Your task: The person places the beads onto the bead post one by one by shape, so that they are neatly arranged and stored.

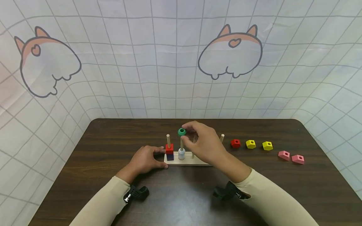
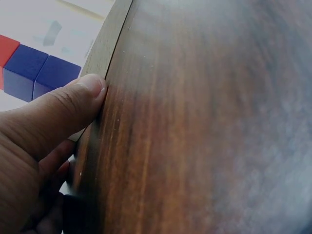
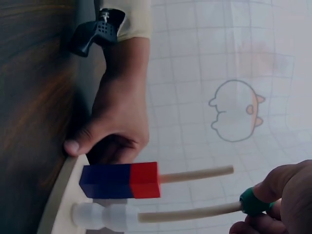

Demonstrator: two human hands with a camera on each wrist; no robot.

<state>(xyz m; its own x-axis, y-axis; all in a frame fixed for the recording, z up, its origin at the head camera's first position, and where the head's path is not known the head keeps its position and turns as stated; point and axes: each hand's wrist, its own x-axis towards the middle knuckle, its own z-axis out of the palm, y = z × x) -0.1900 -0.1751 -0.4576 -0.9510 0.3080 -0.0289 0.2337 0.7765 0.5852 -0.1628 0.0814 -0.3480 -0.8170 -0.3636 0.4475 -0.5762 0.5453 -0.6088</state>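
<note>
My right hand (image 1: 207,142) pinches a green bead (image 1: 182,131) between thumb and fingers. The bead meets the top of the second peg (image 3: 195,213); whether the peg has entered its hole I cannot tell. White beads (image 1: 181,154) sit low on that peg. On the leftmost peg, a red cube (image 1: 169,148) rests above dark blue cubes (image 2: 29,68). These pegs rise from a pale wooden base (image 1: 188,162). My left hand (image 1: 145,159) grips the base's left end, thumb at the front edge. Part of the base's right side is hidden by my right hand.
Right of the base, a red block (image 1: 235,143), two yellow blocks (image 1: 250,144) and two pink blocks (image 1: 284,155) lie in a loose row on the dark wooden table (image 1: 181,194). A white gridded curtain (image 1: 175,62) surrounds the table's back and sides.
</note>
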